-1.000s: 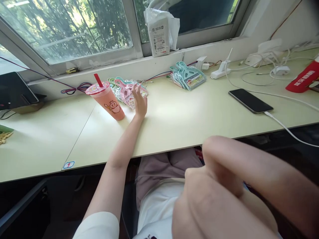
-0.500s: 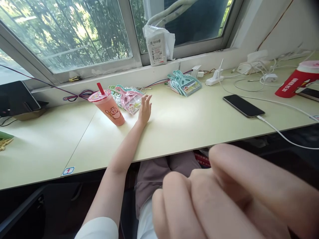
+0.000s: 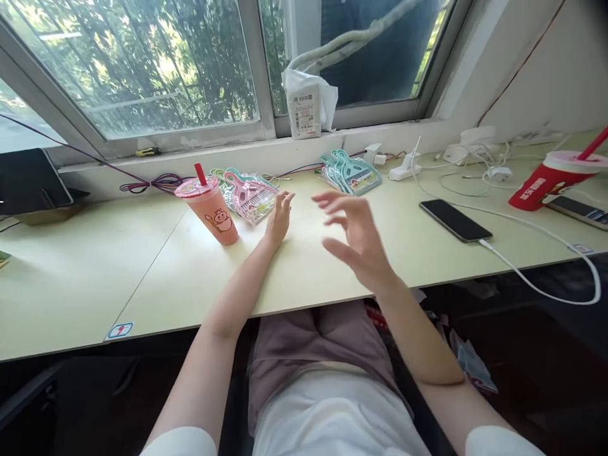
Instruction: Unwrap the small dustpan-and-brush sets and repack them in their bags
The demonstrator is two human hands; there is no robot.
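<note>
My left hand (image 3: 279, 218) rests on its side on the pale desk (image 3: 304, 272), fingers loosely apart and holding nothing. Just beyond its fingertips lies a pink mini dustpan-and-brush set (image 3: 249, 196) in clear wrapping, with a green one partly under it. A pink drink cup (image 3: 216, 215) with a red straw stands left of that hand. Over the desk hovers my right hand (image 3: 354, 237), slightly blurred, its fingers spread and nothing in them. Behind it lie turquoise dustpan sets (image 3: 351, 174) in clear wrapping.
On the right lies a black phone (image 3: 456, 220) on a white charging cable, near a red cup (image 3: 541, 180), another phone (image 3: 579, 211) and a power strip (image 3: 406, 166). A bagged box (image 3: 305, 115) stands on the windowsill. A dark tablet (image 3: 35, 180) leans at far left.
My right hand has moved from close before the camera, fingers curled, out over the desk, and its fingers have opened. My left hand stays in place; the view has shifted slightly.
</note>
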